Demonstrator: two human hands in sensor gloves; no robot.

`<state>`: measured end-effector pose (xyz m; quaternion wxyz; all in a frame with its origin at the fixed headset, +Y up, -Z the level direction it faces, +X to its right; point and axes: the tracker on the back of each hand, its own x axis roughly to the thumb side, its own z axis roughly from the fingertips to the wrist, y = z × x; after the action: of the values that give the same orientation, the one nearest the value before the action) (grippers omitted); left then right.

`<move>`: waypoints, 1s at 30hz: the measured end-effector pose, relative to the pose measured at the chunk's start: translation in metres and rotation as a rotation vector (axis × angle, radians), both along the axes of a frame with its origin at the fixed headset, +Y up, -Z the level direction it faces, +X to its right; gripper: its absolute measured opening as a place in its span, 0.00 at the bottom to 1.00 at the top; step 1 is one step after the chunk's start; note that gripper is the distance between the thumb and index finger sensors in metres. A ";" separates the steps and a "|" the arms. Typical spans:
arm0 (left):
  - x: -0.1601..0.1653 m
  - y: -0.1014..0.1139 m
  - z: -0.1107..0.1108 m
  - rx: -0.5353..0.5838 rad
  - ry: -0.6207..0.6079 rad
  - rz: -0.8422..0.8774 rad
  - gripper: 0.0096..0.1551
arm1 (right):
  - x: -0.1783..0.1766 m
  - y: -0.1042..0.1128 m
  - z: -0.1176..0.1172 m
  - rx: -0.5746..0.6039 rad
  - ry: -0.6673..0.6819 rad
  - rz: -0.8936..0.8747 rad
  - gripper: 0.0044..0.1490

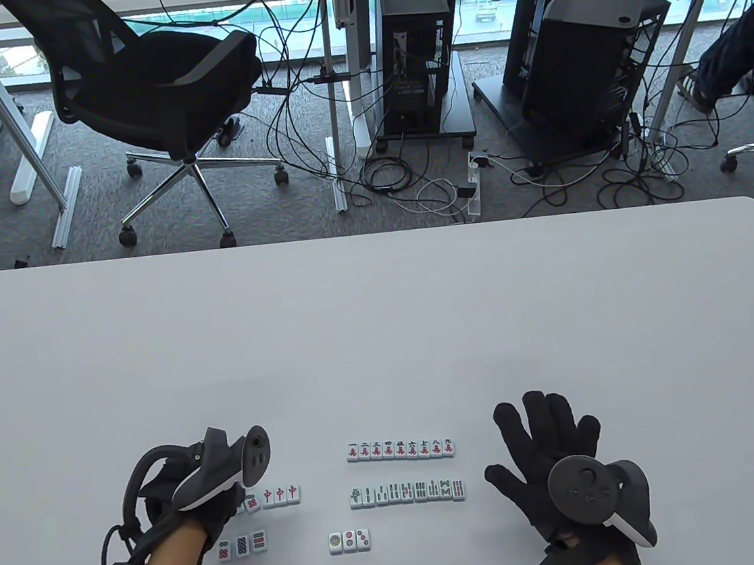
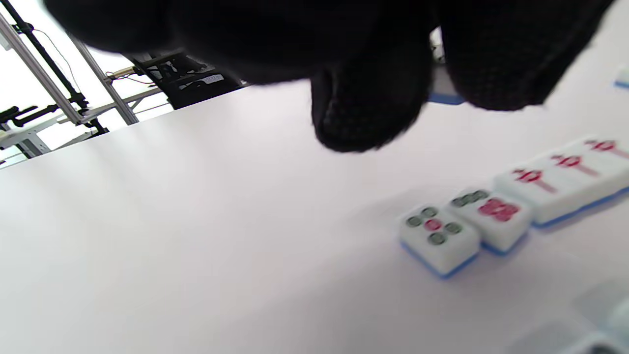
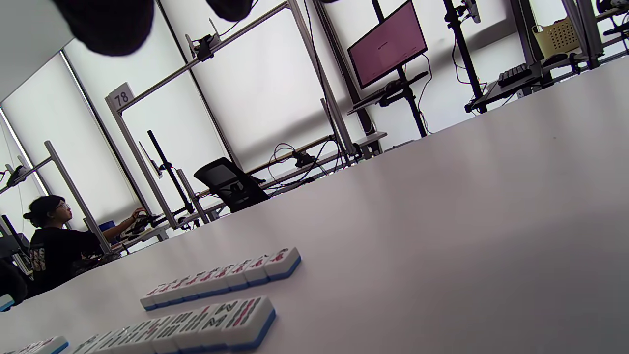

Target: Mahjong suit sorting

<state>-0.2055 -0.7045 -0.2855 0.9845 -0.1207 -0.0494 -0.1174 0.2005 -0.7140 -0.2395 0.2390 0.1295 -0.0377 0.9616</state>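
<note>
My right hand [image 1: 551,453] hovers over the counter [image 1: 383,336], fingers spread wide, holding nothing, just right of the character row [image 1: 401,448] and bamboo row [image 1: 406,493]. My left hand [image 1: 201,500] hangs above the red-dragon tiles [image 1: 279,495]; I cannot tell how its fingers lie.

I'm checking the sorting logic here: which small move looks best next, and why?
Probably the left hand should pinch the five-dot circle tile beneath it and carry it toward the short row of three circle tiles. The character row and bamboo row look complete, while circle tiles lie scattered near the red-character tiles.
</note>
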 end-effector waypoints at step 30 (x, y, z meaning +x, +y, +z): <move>0.158 -0.050 0.052 -0.021 -0.469 -0.106 0.35 | 0.001 -0.001 0.001 0.003 0.009 -0.009 0.49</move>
<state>-0.0477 -0.7550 -0.2337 0.9372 -0.1031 -0.2714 -0.1933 0.2015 -0.7148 -0.2387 0.2433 0.1340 -0.0385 0.9599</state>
